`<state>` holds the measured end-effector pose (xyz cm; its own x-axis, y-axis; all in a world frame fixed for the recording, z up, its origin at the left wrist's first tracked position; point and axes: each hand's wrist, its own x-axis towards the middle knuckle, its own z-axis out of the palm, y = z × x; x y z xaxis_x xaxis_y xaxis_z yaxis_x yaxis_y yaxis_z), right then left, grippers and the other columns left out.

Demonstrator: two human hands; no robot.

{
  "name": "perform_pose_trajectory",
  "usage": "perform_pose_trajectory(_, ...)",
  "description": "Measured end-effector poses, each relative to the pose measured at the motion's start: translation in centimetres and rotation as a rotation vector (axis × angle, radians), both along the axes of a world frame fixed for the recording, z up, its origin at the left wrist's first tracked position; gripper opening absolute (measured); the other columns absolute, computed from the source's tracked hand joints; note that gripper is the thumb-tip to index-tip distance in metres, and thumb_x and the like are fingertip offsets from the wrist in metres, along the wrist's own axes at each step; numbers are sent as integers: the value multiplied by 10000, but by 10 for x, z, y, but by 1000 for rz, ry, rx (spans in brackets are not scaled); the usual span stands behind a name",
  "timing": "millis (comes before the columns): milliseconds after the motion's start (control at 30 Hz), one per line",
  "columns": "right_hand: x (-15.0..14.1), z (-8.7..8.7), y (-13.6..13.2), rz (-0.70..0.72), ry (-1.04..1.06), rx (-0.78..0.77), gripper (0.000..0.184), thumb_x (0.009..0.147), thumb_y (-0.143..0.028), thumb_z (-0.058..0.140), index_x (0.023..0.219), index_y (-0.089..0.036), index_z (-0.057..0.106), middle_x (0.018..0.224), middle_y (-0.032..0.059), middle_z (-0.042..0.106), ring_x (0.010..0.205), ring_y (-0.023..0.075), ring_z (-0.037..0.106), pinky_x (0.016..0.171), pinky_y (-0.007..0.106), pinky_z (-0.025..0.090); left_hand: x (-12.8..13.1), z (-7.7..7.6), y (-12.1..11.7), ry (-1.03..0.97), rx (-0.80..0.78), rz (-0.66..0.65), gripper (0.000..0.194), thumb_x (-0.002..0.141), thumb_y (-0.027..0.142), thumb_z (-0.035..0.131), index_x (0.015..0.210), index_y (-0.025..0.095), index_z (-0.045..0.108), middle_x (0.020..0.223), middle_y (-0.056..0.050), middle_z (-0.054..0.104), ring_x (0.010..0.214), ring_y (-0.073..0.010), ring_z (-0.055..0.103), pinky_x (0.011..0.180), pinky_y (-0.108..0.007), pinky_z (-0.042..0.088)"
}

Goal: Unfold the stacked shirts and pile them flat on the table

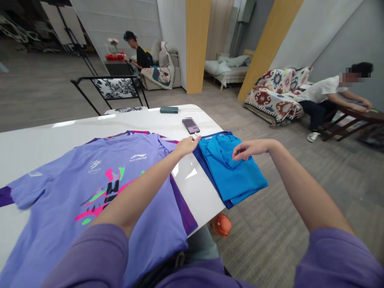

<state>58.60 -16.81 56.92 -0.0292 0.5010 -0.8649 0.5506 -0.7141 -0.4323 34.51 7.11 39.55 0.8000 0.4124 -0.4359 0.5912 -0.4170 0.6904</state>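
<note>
Clock centred on the folded blue clothes [232, 170]: they sit right at the table [196, 192] edge. A strip of bare white top runs at 9 o'clock, then the spread lavender shirt [120, 176] reaches the near edge. Phone [191, 125] is up at 11, dark green case [169, 110] farther out that way. Open floor [288, 196] at 3, orange thing [222, 225] down on it at 6.

Left hand [188, 145] is at 10 by the blue corner, fingers close together, can't tell if it's pinching cloth. Right hand [247, 149] is over the blue pile around 1, fingers loosely curled and apart from the thumb.

Blue pile hides the table corner, so overhang's unclear. Left forearm blocks part of the lavender print, and that shirt's bottom is cut off.
</note>
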Motion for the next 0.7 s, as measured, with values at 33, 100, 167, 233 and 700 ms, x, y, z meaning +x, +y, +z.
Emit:
perform_pose_trajectory(33,2,1,3,-56,-80,33,720,896,-832,802,1249,-206,847,1196,105,838,968,245,750,845,318,593,6,-4,-3,10,-18,8,867,1078,902,295,1287,222,790,1330,-184,851,1302,-371,789,1047,-425,592)
perform_pose_trajectory(100,9,-10,14,-150,-401,147,716,975,-827,723,1275,-185,822,1243,145,834,1009,267,764,877,341,602,16,-11,-6,12,-46,19,814,1061,908,371,1215,244,817,1302,-160,863,1276,-361,796,1044,-418,599)
perform_pose_trajectory(167,14,-35,29,-165,-699,206,660,1032,-780,681,1264,-177,820,1278,166,833,1094,298,777,939,358,599,23,-15,-8,-5,-60,33,668,1033,856,547,1195,274,831,1296,-122,869,1267,-344,794,1058,-407,600)
perform_pose_trajectory(233,15,-61,44,-124,-803,183,584,1044,-722,700,1241,-190,835,1305,153,837,1176,314,782,991,351,591,28,-17,-8,-29,-68,50,504,1000,744,698,1187,300,845,1291,-87,871,1250,-325,793,1065,-395,601)
perform_pose_trajectory(700,-9,54,25,-547,-143,342,434,963,-563,885,1101,-247,622,854,31,716,837,212,752,640,264,607,14,31,-7,-358,-318,305,74,1003,327,748,1056,279,729,1051,-46,820,974,-250,781,930,-367,622)
